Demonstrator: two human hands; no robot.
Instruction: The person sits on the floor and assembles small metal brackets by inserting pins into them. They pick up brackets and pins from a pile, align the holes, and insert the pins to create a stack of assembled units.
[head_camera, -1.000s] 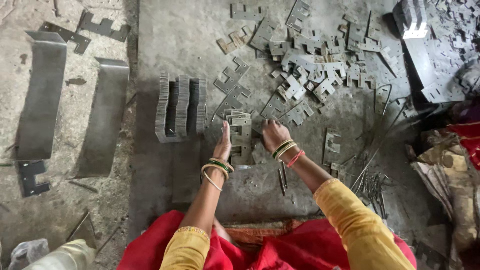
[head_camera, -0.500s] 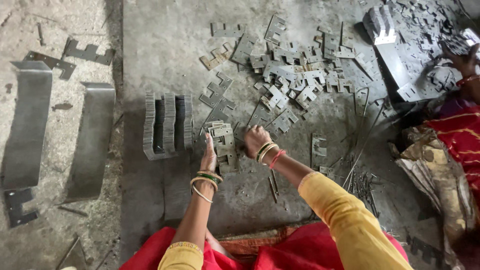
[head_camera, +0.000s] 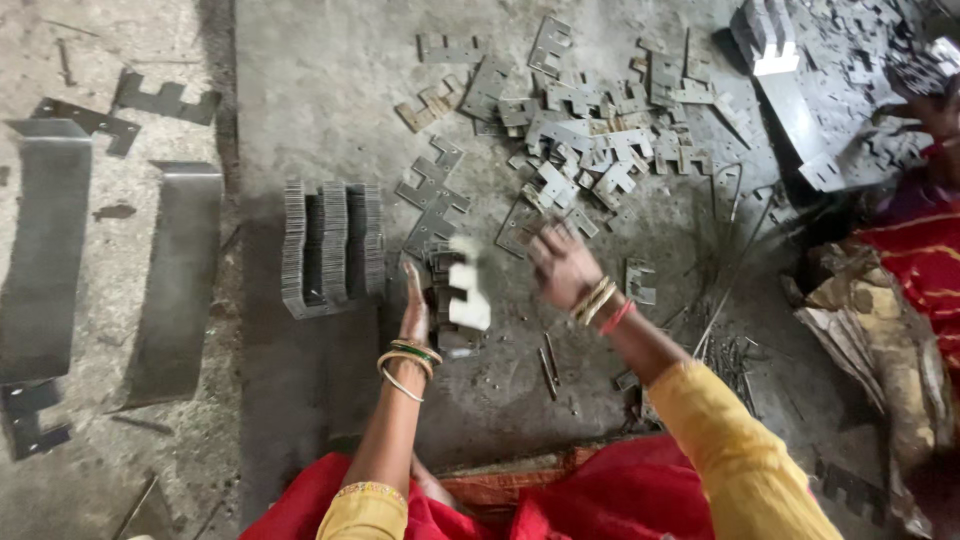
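E-shaped metal plates (head_camera: 455, 290) sit in a small upright stack on the grey floor slab (head_camera: 320, 90), right between the two hands; the pale top plate is blurred, so I cannot tell whether it touches the stack or hangs just above it. Left hand (head_camera: 414, 305) stands edge-on against the near left side of this stack, fingers straight and together, pressing flat on the plates rather than closed around them. Right hand (head_camera: 562, 265) hovers just right of the stack with fingers spread and empty, blurred, over the near edge of the loose plates. Just left of the left hand stands a larger packed block of plates (head_camera: 332, 248), on edge, its ribbed rim facing up. Beyond the right hand's fingertips a scattered heap of loose plates (head_camera: 590, 125) spreads across the slab. To the right of the right wrist, thin metal rods (head_camera: 725, 300) lie in a loose bundle, with small pins on the floor below them. Far left of both hands, two long bent sheet strips (head_camera: 180, 280) lie on the rough ground. At the far right edge a second person's red cloth (head_camera: 925, 260) shows beside another pile of plates.
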